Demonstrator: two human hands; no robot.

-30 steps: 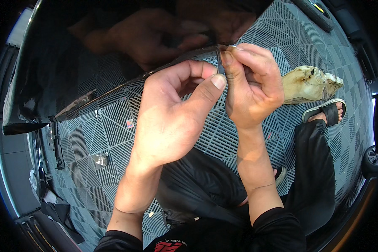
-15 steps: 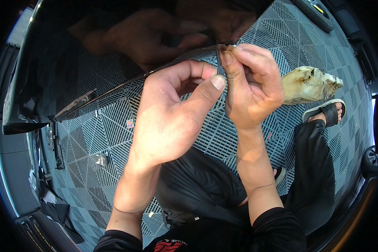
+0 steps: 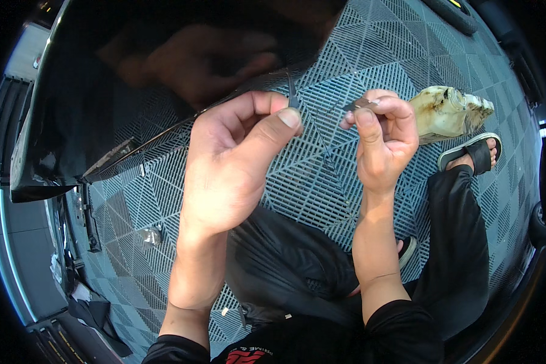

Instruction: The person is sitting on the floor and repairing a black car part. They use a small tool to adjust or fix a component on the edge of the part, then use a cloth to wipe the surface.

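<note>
A glossy black car body panel (image 3: 133,30) fills the upper left and mirrors my hands. At its lower edge, my left hand (image 3: 224,173) pinches a thin dark strip (image 3: 293,91) between thumb and index finger. The strip stands up past the fingertips toward the panel's edge; whether it is still attached there I cannot tell. To the right, away from the panel, my right hand (image 3: 383,145) is closed on a small dark brown scrap (image 3: 361,105) with a ragged, paler edge.
A stained, yellowish plastic container (image 3: 440,118) lies on the grey grid floor (image 3: 312,188) beside my sandalled foot (image 3: 482,156). Further left lie a small clear plastic bag (image 3: 148,236) and a dark cloth (image 3: 100,321). Part of a tyre (image 3: 452,15) shows at the top right.
My right hand has moved right and down, away from the panel's edge and my left hand, with the brown scrap in it. The left hand has shifted slightly left, still pinching the strip.
</note>
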